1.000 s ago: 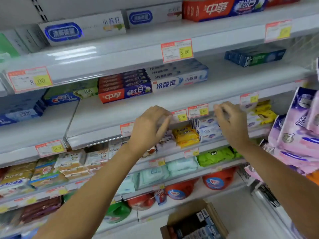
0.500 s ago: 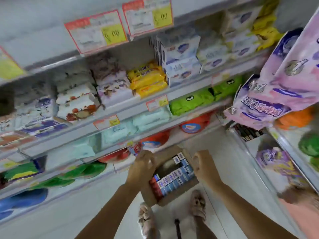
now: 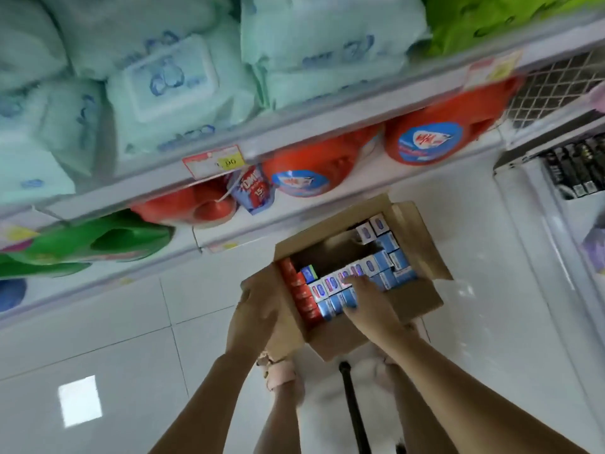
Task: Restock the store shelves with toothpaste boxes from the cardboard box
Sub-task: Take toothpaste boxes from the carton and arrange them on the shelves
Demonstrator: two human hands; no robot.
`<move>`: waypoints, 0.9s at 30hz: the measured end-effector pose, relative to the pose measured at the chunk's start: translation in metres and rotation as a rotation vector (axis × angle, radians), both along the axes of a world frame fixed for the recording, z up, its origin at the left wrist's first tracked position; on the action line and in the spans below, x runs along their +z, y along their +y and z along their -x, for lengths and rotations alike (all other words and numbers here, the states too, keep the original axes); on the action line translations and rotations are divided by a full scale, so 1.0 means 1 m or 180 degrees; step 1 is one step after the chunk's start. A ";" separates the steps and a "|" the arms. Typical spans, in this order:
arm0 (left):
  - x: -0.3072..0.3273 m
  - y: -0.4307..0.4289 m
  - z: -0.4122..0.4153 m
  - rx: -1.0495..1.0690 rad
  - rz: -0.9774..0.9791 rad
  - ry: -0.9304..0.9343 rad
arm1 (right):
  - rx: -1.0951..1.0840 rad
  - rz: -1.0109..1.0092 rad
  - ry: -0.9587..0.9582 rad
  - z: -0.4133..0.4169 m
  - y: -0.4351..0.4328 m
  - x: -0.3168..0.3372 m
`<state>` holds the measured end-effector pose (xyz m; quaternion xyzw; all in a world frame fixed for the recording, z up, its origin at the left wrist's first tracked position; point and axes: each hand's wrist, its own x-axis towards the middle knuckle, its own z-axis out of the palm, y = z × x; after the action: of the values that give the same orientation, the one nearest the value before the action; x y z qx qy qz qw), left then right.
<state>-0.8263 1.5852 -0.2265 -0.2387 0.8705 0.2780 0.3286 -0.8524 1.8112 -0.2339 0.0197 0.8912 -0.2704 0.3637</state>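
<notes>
Toothpaste boxes: stock item, packed on end inside the cardboard box, which sits open on the white tile floor.

Nearer than the cardboard box: two forearms, cut off by the lower edge; a sandalled foot, partly covered by the left arm; a black rod, its nature unclear.

Left hand: grips the cardboard box's left flap and hides most of it.

Right hand: fingers laid on the near rows of carton ends. Whether it pinches one cannot be told, as blur and the hand itself cover the contact.

Contents: small ends upward, blue and white in tight rows; a red column along the left wall; a dark gap toward the far side. Print unreadable.

Beyond the cardboard box: store shelves, heavily blurred, holding red jugs, a green jug far to the left and pale green soft packs on the tier above. A price tag is only partly legible.
</notes>
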 end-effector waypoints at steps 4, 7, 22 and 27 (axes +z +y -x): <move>-0.046 -0.010 -0.013 -0.0154 0.0003 0.0089 | 0.0410 0.0201 0.0234 0.012 -0.041 -0.062; -0.070 -0.006 -0.018 -0.0045 -0.0348 0.0150 | 0.0890 0.0194 0.0401 0.024 -0.073 -0.097; -0.116 0.016 -0.025 -0.0060 -0.0864 0.0268 | 0.1605 -0.0412 0.1167 0.033 -0.107 -0.164; -0.113 0.019 -0.026 -0.0145 -0.0782 0.0328 | 0.0909 -0.0519 0.0670 0.032 -0.106 -0.163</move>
<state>-0.7999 1.6045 -0.3399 -0.1622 0.8508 0.3869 0.3164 -0.8844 1.7053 -0.3969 -0.1059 0.9370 -0.1435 0.3004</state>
